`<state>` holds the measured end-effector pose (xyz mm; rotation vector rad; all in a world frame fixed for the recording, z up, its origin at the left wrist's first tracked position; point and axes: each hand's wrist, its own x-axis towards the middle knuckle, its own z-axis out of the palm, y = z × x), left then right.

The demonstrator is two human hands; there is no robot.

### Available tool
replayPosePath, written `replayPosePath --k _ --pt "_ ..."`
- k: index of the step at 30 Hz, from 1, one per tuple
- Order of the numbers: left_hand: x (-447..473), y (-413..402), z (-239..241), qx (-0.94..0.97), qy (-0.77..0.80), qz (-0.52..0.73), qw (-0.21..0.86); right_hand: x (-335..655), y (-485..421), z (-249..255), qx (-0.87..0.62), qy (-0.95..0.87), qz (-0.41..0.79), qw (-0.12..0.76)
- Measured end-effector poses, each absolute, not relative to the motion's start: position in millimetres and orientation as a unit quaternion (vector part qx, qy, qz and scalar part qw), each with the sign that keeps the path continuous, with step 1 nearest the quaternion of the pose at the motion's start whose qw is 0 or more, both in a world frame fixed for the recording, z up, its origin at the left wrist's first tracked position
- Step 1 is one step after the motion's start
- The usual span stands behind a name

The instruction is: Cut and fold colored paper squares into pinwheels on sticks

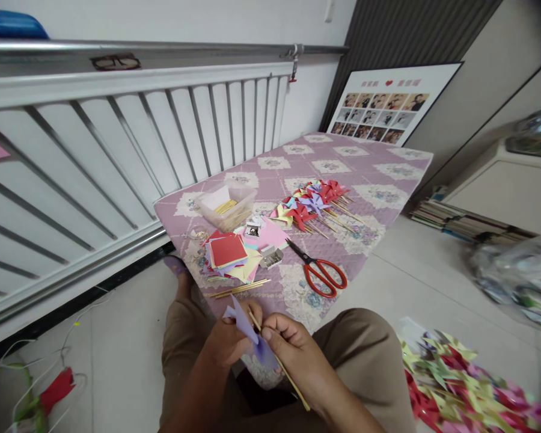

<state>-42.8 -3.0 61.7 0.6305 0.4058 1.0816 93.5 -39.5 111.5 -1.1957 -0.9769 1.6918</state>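
Note:
Close to my lap, my left hand (pixel 229 340) is closed on a purple paper pinwheel (pixel 242 319), its folded blades turned sideways. A thin wooden stick (pixel 293 385) slants down to the right, pinched between the thumb and fingers of my right hand (pixel 294 347). Its upper end lies against the pinwheel; whether the two are joined I cannot tell. Just beyond my hands, loose sticks (pixel 241 288) lie at the table edge beside a stack of coloured paper squares (pixel 228 249). Red-handled scissors (pixel 318 270) rest open to the right of a small box of metal pins (pixel 271 257).
A clear plastic box (pixel 228 207) with sticks stands at the table's left. Finished pinwheels (pixel 313 201) lie farther back on the floral tablecloth (pixel 369 198). More pinwheels (pixel 464 385) are heaped on the floor at right. A white radiator (pixel 162 132) runs along the left wall.

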Motion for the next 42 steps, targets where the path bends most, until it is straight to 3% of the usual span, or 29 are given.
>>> replayPosePath --k 14,42 --pt "-39.6 -10.0 72.1 0.315 0.151 0.513 0.784 91.2 -47.5 123.6 -0.460 -0.376 0.689 0.415" --pt "-42.1 -15.9 68.2 0.329 0.225 0.537 0.744 91.1 -54.2 118.6 -0.446 -0.448 0.650 0.422"
